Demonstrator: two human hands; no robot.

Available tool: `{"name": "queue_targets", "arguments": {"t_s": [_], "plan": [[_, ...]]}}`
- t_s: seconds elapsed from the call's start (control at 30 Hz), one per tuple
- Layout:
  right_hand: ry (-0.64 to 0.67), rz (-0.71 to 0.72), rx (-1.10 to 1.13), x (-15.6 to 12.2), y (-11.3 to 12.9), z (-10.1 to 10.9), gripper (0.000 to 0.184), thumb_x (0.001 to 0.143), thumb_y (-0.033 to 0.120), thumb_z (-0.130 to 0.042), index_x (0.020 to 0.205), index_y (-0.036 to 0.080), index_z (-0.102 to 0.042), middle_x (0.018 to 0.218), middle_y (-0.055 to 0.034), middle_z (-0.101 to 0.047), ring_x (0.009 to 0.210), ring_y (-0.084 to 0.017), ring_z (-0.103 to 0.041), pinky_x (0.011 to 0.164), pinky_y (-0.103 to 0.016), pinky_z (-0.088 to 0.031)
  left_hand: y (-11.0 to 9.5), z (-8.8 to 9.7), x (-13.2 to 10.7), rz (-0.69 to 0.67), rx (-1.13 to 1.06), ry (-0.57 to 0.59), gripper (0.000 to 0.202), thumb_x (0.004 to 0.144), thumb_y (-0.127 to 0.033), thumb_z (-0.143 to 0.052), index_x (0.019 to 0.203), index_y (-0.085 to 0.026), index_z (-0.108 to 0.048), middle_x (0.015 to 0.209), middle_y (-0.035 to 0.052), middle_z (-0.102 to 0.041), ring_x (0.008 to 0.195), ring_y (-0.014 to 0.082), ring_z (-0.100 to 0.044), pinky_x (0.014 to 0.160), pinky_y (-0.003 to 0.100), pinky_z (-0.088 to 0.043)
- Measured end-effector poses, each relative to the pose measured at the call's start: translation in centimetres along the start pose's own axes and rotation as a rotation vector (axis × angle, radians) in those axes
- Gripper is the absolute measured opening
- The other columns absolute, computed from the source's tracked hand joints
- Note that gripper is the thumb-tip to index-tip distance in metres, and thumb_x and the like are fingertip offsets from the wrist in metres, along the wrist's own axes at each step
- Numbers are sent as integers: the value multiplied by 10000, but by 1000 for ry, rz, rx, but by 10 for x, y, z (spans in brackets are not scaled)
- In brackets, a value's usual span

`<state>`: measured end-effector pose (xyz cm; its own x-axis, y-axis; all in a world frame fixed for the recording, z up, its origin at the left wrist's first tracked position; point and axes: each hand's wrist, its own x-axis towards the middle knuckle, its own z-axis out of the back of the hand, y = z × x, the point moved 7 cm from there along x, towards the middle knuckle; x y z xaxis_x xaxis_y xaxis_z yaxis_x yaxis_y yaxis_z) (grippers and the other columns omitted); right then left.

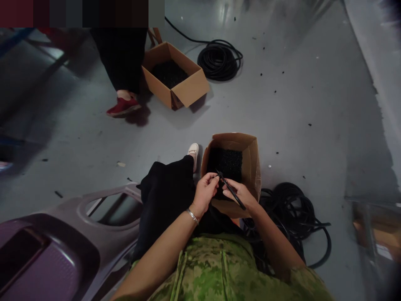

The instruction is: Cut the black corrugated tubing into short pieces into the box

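Observation:
My left hand [206, 191] is closed in a pinch, its fingertips at the upper end of a slim black rod-like piece. What else may lie between those fingertips is too small to make out. My right hand [240, 195] is wrapped round this slim black rod-like piece [233, 193], which slants down to the right. Both hands are over the near part of an open cardboard box [253, 167]. Many small black pieces [230, 161] fill the bottom of it.
Coiled black hose [290, 209] lies to the right of the box, and another coil [216, 62] lies farther off. Beside that stands a second cardboard box [191, 88] with black bits inside. A person in a red shoe [123, 106] stands near it. A purple-grey chair [72, 234] is at left.

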<state>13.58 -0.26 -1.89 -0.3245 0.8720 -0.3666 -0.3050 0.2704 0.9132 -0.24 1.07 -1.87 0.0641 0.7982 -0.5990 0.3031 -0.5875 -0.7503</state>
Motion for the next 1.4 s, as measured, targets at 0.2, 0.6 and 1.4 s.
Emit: {"name": "queue_targets", "arguments": {"t_s": [0.2,0.6,1.4], "plan": [[14,1,-49,1,-9,1,535,812,430,-652,1266,151,-600,993,-59,-646,878,-180,-597,818,-302,-482,-1,0,-1,-3,14,0,414,652,-505,-750,810,-148,-613,561,-67,-488,400,19,-345,377,166,-178],[-27,80,-163,-7,-10,3,443,865,429,-611,1222,173,-669,1042,-45,-710,904,-198,-646,805,-280,-502,-1,3,0,-19,36,0,399,669,-504,-735,781,-149,-592,566,-64,-491,402,18,-346,380,162,-183],[-221,187,-445,-31,-20,-3,267,853,312,-616,1058,184,-727,805,-51,-757,665,-164,-694,640,-213,-513,11,4,2,0,104,24,398,682,-523,-719,746,-160,-567,578,-50,-518,381,19,-355,368,163,-174]]}}
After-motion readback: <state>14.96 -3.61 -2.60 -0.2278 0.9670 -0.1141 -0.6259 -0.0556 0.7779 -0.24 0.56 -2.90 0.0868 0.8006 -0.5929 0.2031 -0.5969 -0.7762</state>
